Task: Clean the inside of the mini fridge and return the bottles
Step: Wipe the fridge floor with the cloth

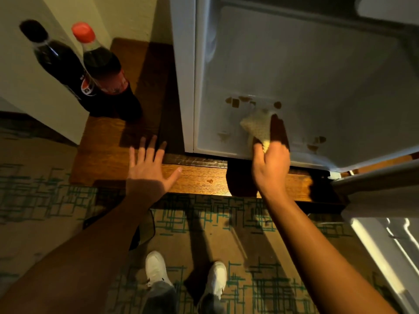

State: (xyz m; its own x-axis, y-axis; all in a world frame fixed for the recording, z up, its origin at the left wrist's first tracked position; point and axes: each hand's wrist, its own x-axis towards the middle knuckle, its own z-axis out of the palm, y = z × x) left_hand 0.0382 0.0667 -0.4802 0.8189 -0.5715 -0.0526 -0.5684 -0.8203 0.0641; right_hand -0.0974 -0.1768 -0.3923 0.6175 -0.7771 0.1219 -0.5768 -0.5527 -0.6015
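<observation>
Here the right hand (271, 164) reaches into the open mini fridge (294, 75), its fingers (258, 147) curled tight and clamped on a pale, waffle-textured cloth (255, 126) that lies pressed on the fridge's smooth white plastic floor. Around the cloth, brown sticky-looking spots (235, 102) dot that floor, some toward the back of the fridge and a few near its front lip on the hinge side. The left hand (148, 171) holds nothing: its fingers (140, 147) are spread wide apart and flat, the palm resting on the wooden bench (199, 177) just outside the fridge's left front corner. The bench is a glossy, grained brown wood slab, and the fridge stands on it. To the left of the fridge, further back on the same bench, two tall plastic bottles of dark cola stand upright and touching: the black-capped bottle (56, 60) nearer the cream wall and the red-capped bottle (102, 64) closer to the fridge, with a red label band round its middle. The fridge door (381, 227) hangs open at the right, white with ridged inner moulding. Below the bench lies a tan carpet (56, 200) with a green line pattern, and two white shoes (156, 268) stand on it.
</observation>
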